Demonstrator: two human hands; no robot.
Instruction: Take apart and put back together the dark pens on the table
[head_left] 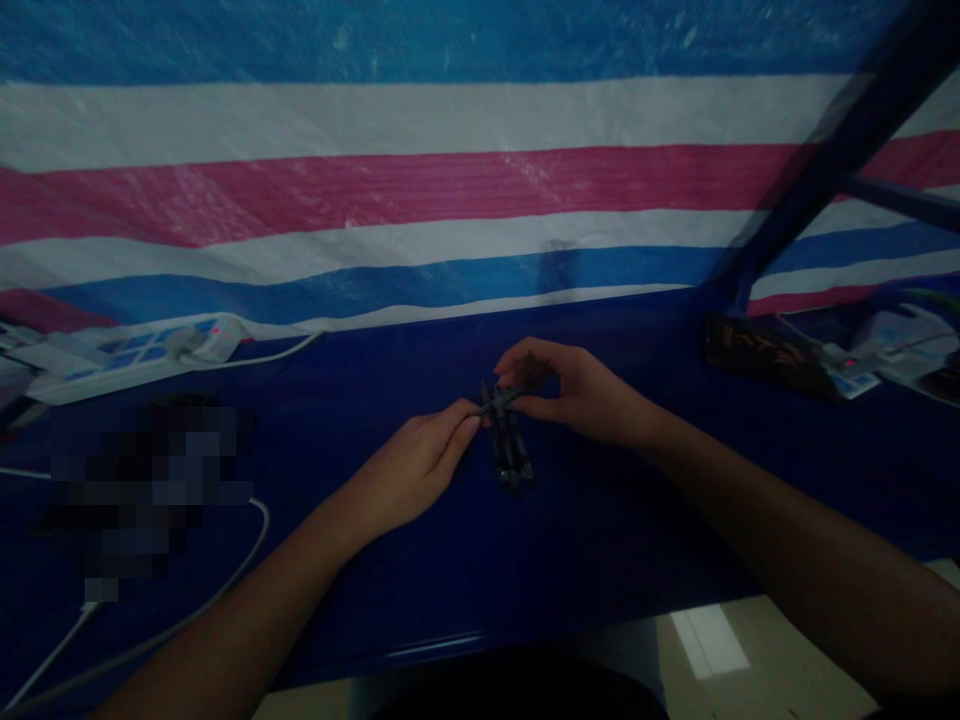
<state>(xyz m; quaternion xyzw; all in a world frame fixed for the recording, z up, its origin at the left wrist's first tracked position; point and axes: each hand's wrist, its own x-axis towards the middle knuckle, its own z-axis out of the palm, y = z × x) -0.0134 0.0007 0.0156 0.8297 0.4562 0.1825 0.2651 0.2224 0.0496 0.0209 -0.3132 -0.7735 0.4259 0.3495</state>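
On the dark blue table, a small bundle of slim black pen-like sticks (pixel 511 450) lies lengthwise in front of me. Across its upper end is another slim dark pen-like stick (pixel 496 402). My left hand (pixel 420 465) is closed, thumb and fingers pinching the left end of this crosswise stick. From the other side, my right hand (pixel 589 390) curls thumb and fingers round its right end. Dim light and blur hide the exact kind of these sticks, and my right fingers cover part of the crosswise one.
A white power strip (pixel 135 350) with plugs sits at the back left. Below it are a blurred-out dark object and a white cable (pixel 262 525). At right are a dark box (pixel 769 355) and another plugged-in strip. A striped sheet (pixel 450 190) hangs behind the table.
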